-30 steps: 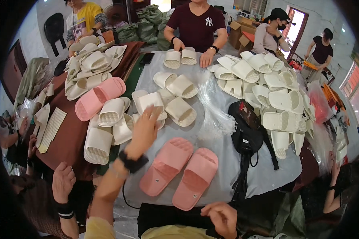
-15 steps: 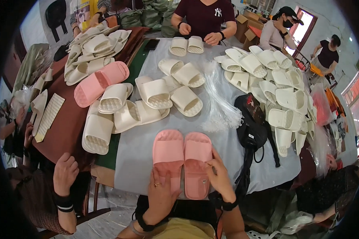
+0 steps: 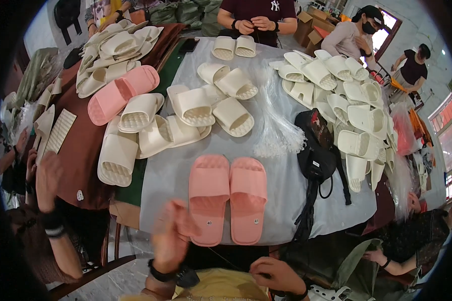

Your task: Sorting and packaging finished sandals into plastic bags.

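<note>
Now, pink pair: two pink slide sandals (image 3: 228,198) lie side by side, soles up, at lower centre of the frame on the grey sheet; the soles carry a fine ribbed grid and a small round sticker near each heel.
Left hand: the left hand (image 3: 172,240), lower centre-left, is blurred, fingers spread and holding nothing; it sits just beside the heel of the left pink sandal, and whether it touches cannot be told.
Right hand: the right hand (image 3: 275,273), at the bottom edge, is loosely curled near the body with nothing visibly in it, apart from the pink pair.
Table cover: a smooth grey plastic sheet (image 3: 276,190) covers the table; a brown cloth (image 3: 83,150) covers the surface to its left.
Cream slides: cream slide sandals (image 3: 206,108), moulded and soft-looking with wide straps and ribbed footbeds, lie scattered in the upper centre; a second heap (image 3: 346,95) fills the upper right, a third pile (image 3: 113,47) the upper left.
Odd pink one: a single pink slide (image 3: 121,93) lies among the cream ones at upper left.
Clear bags: a crinkled bundle of clear plastic bags (image 3: 277,128) lies at centre right.
Black bag: a black strapped bag (image 3: 316,150), soft fabric, lies just beside the bundle; what is inside it cannot be seen.
Boxes: cardboard boxes (image 3: 311,25) stand at top right, contents hidden.
Others: a person in a dark red shirt (image 3: 258,10) stands at the far side, hands together.
</note>
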The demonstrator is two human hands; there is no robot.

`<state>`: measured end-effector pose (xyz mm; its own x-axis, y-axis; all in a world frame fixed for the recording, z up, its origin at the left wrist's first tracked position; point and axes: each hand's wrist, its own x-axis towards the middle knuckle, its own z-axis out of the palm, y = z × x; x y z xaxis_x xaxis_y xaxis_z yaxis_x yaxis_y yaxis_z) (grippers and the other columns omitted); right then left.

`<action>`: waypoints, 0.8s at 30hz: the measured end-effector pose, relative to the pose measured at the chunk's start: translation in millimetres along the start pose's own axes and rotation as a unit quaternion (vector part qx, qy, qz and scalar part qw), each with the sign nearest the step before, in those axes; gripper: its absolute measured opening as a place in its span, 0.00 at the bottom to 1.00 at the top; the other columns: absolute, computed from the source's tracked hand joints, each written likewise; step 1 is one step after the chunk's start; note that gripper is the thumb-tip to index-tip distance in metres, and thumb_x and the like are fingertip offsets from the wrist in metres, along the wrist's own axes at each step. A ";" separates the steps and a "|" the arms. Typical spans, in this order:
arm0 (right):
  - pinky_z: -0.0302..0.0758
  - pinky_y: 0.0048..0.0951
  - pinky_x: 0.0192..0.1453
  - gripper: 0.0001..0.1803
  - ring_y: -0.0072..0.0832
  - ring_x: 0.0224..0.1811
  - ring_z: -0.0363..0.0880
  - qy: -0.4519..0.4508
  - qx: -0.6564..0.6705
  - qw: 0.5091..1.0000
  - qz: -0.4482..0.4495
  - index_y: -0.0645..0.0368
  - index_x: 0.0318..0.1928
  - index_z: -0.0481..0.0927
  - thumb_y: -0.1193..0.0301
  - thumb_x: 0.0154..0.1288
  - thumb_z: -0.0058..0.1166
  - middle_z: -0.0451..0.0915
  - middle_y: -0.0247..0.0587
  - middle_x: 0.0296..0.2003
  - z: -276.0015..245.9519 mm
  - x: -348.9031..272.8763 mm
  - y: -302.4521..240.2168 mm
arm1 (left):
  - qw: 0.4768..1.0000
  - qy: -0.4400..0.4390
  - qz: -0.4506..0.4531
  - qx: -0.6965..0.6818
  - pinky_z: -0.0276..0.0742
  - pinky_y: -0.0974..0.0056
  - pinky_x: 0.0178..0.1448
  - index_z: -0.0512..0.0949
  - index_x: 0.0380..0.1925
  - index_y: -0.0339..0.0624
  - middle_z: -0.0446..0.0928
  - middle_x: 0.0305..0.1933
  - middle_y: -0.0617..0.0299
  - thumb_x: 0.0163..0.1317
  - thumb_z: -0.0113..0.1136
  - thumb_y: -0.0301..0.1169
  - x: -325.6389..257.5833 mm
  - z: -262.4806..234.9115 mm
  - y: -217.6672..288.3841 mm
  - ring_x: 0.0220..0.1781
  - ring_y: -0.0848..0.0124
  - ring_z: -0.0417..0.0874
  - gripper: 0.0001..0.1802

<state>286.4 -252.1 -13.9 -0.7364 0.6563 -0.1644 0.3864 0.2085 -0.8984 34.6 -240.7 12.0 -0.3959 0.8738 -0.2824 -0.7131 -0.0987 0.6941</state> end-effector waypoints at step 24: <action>0.58 0.17 0.25 0.10 0.14 0.24 0.62 0.210 0.198 0.957 0.027 0.62 0.42 0.74 0.71 0.64 0.45 0.66 0.28 0.23 -78.2 87.8 -38.9 | 0.921 -0.108 -0.357 0.111 0.49 0.75 0.21 0.63 0.50 0.38 0.58 0.22 0.70 0.67 0.38 0.37 9.2 -18.6 -21.1 0.16 0.82 0.52 0.17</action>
<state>250.2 -145.8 38.5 -0.4004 0.9096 -0.1110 0.1150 -0.0703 -0.9909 35.2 -239.4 -17.5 0.2688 0.7553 -0.5977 -0.6021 0.6161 0.5079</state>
